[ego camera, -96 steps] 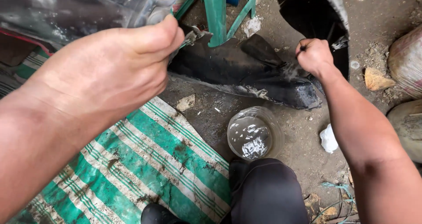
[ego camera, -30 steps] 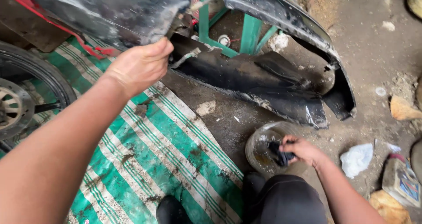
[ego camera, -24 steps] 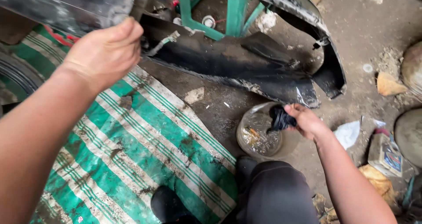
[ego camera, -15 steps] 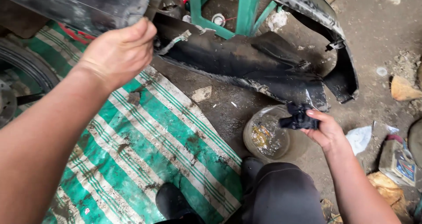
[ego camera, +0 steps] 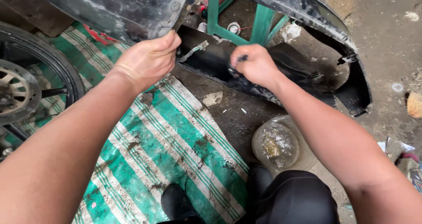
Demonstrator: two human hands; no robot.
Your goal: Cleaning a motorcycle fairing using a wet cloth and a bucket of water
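Above one bowl (ego camera: pixel 277 144), the left hand (ego camera: pixel 147 61) gripped one fairing (ego camera: pixel 118 8); the right hand (ego camera: pixel 255 65), clenched around one rag (ego camera: pixel 233 69), pressed it there.

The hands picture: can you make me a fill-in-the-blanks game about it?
1. The left hand grips the edge of a dirty black ____ panel.
2. The right hand holds a small ____ rag.
3. The clear bowl sits on the ____.
4. The striped mat is white and ____.

Missing words: plastic; black; ground; green

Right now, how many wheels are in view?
1: a wheel at the left edge, on the striped mat, partly cut off. Others may be hidden.
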